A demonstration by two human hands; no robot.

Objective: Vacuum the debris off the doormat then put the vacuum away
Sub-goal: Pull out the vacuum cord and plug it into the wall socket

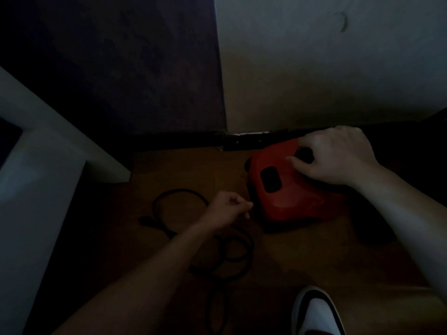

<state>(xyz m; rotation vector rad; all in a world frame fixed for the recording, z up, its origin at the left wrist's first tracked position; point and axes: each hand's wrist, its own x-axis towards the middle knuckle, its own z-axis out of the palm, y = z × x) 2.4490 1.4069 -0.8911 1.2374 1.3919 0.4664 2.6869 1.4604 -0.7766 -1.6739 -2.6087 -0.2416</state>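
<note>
Dim light leaves it unclear whether the left hand (228, 209) pinches the black cord (180, 190), whose loops pass under the forearm and off the near edge; the right hand (338, 155) covers the far right top of the red vacuum (290, 197); the near edge crops the white shoe (314, 313).

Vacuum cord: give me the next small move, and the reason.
Likely gather the cord with the left hand: it lies in loose loops on the floor beside the vacuum, which the right hand holds by the wall.
</note>
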